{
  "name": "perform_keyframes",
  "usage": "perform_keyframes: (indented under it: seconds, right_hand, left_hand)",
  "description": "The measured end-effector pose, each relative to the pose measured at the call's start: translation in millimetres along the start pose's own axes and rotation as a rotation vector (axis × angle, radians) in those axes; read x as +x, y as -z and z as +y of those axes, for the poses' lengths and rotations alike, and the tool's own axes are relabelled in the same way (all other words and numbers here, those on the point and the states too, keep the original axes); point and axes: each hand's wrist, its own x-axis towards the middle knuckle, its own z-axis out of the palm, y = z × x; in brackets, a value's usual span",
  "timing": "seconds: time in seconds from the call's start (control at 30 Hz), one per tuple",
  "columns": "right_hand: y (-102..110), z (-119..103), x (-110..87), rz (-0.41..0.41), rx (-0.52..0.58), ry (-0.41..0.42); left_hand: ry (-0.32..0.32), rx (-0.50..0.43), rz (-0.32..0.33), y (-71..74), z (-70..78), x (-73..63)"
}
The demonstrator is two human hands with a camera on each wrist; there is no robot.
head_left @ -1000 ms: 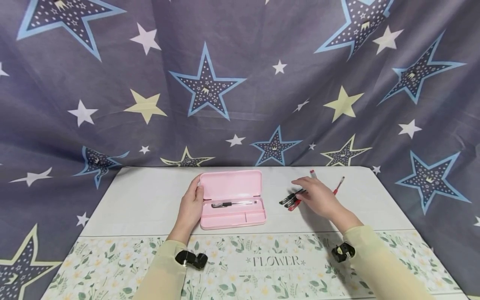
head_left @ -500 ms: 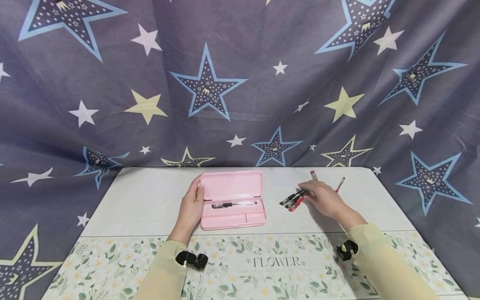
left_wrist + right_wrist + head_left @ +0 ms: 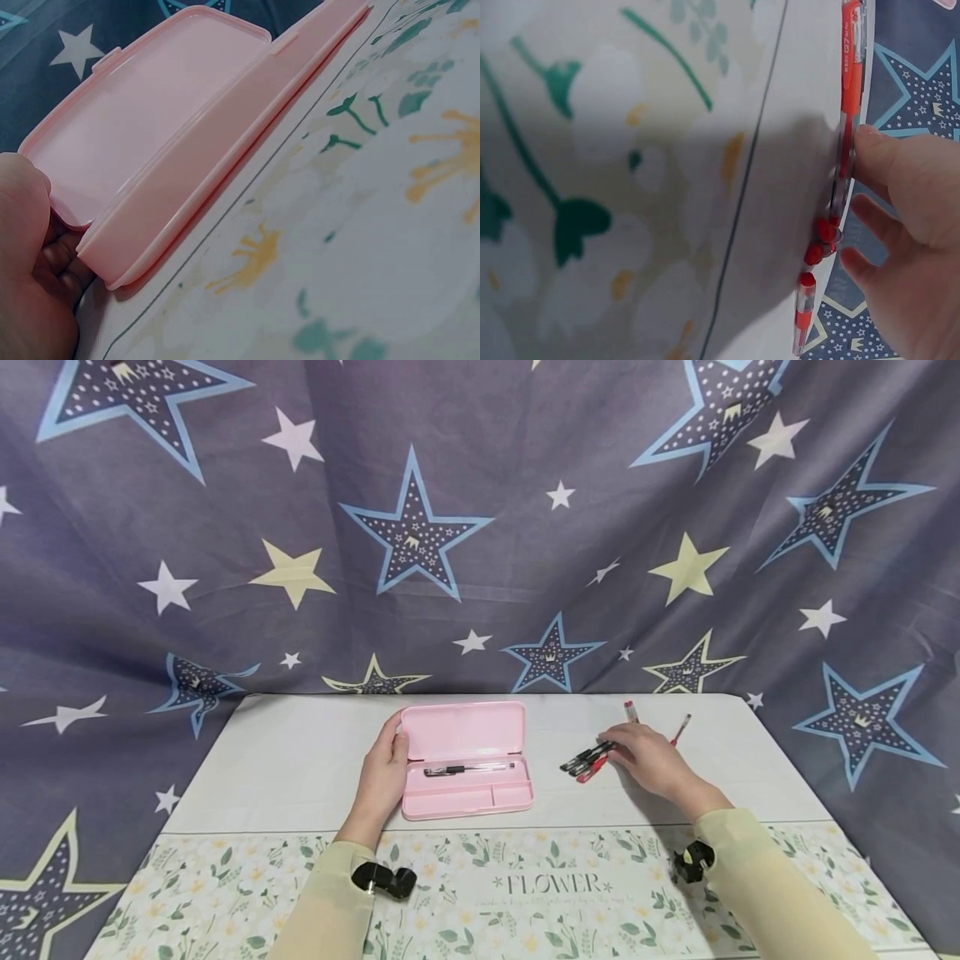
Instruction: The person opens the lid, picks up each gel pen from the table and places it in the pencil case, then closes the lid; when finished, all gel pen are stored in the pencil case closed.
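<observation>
A pink pencil case (image 3: 462, 730) lies open on the table, its lid folded back. My left hand (image 3: 382, 777) grips its left side, thumb in front and fingers behind, as the left wrist view also shows around the case (image 3: 172, 165). Inside, a black gel pen (image 3: 453, 770) lies in the long back compartment. To the right, my right hand (image 3: 647, 760) pinches at the far end of the black pens (image 3: 585, 758), its fingertips partly hidden. A red pen (image 3: 592, 769) lies beside them. In the right wrist view, the thumb is at a red pen (image 3: 850, 82).
Beyond the right hand lie a red-ended pen (image 3: 632, 712) and another red pen (image 3: 681, 727). The white table cover (image 3: 300, 760) has a flowered band (image 3: 555, 914) along the front. A star-patterned curtain (image 3: 450, 635) hangs behind the table.
The right hand has drawn back slightly to the right, its fingers closing in on the far end of the black pens. The left hand and the pencil case have stayed put.
</observation>
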Motion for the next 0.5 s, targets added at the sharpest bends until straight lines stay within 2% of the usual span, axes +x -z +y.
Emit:
perform_keyframes:
  seconds: [0.5]
  right_hand:
    - [0.4, 1.9, -5.2, 0.026, -0.020, -0.011]
  left_hand:
    - [0.003, 0.000, -0.008, 1.2, 0.9, -0.7]
